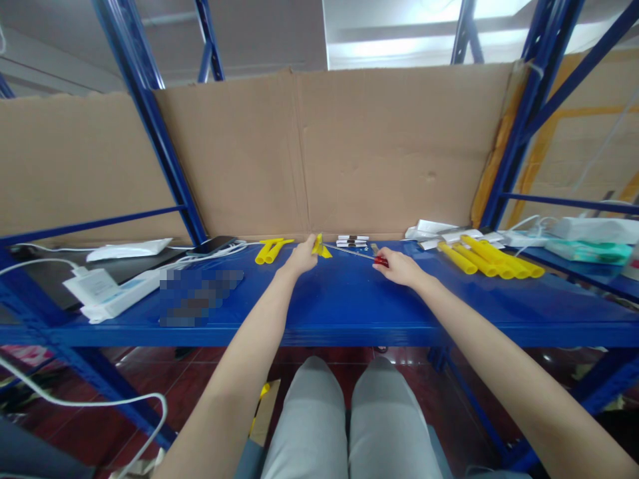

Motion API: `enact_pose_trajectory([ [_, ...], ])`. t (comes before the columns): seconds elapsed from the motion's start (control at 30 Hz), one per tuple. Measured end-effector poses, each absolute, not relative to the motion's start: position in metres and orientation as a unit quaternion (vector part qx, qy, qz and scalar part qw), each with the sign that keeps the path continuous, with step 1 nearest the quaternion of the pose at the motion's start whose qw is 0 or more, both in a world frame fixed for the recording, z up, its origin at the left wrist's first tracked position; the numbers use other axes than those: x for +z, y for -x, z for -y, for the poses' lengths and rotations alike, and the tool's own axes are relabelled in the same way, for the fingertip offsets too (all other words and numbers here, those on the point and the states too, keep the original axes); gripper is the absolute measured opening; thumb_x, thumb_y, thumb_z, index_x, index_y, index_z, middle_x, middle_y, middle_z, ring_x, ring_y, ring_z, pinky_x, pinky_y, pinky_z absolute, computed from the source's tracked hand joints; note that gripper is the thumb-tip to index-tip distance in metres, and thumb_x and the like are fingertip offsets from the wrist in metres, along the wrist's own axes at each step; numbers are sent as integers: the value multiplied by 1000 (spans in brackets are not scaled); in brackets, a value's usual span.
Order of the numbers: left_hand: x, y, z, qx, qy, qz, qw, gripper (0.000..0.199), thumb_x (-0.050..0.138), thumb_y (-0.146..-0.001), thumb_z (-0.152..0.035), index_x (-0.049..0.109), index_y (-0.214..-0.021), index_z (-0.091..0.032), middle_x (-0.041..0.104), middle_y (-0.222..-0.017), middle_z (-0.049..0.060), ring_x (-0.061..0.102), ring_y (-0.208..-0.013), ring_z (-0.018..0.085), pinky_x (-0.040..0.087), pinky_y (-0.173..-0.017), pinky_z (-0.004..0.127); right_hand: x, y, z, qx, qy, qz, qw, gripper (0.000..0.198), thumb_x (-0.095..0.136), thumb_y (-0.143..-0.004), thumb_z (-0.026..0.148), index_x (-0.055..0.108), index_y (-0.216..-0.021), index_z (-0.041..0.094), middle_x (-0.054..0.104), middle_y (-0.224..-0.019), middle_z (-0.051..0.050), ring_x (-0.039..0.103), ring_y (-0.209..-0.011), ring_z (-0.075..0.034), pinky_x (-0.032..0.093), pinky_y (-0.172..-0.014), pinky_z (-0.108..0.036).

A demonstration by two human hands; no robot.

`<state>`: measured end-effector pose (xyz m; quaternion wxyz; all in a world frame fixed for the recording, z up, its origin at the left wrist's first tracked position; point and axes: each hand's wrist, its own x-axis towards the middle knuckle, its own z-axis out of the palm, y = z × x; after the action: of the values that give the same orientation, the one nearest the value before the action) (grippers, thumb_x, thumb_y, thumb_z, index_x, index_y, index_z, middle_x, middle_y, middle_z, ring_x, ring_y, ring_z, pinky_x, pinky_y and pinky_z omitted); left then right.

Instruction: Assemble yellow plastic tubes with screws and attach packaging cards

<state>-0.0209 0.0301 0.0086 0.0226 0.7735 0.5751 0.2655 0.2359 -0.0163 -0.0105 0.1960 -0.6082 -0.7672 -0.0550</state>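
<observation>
My left hand (300, 258) is closed around a yellow plastic piece (320, 245) near the back of the blue shelf (344, 303). In my right hand (400, 267) is a screwdriver (381, 260) with a red handle. Its long thin shaft points left, toward the yellow piece; whether the tip touches it I cannot tell. Left of my left hand lie yellow tube-shaped parts (270, 251) with crosspieces. Small black-and-white items (353, 240) sit behind the screwdriver shaft.
Several yellow tubes (486, 258) lie to the right, beside white packets (442, 233). On the left are a white power strip (124, 297), a charger (94, 286), cables and a dark phone-like object (214, 245). A cardboard sheet (369, 146) stands along the back between blue posts (160, 143).
</observation>
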Motion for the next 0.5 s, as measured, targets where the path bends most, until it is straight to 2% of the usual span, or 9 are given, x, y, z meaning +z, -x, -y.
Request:
enact_pose_trajectory([
  [0.17,8,21,-31,266,-772,-576,38,42,48,-81,-7,46,-121,-20,67,-114,12,66,-98,23,49,-82,31,-11,-237,13,-65,582,789,187,17,51,-90,29,62,-97,17,69,-103,-12,65,-94,-23,44,-78,-29],
  [0.27,7,21,-32,267,-775,-572,26,41,48,-80,-7,47,-120,-20,66,-115,12,65,-103,24,48,-84,32,-11,-239,13,-76,583,785,195,16,53,-89,29,62,-95,17,69,-99,-11,65,-90,-22,44,-75,-29],
  [0.4,6,22,-34,261,-773,-577,32,41,47,-81,-7,46,-120,-20,67,-114,12,67,-97,23,49,-82,32,-11,-240,13,-89,586,782,194,13,56,-88,29,62,-92,18,69,-94,-9,64,-86,-21,43,-71,-28],
  [0.5,6,22,-35,259,-771,-581,17,39,48,-82,-9,46,-120,-20,66,-115,12,65,-102,24,48,-85,33,-10,-241,14,-92,595,776,186,12,56,-88,29,61,-91,19,69,-94,-8,64,-86,-21,43,-70,-28],
])
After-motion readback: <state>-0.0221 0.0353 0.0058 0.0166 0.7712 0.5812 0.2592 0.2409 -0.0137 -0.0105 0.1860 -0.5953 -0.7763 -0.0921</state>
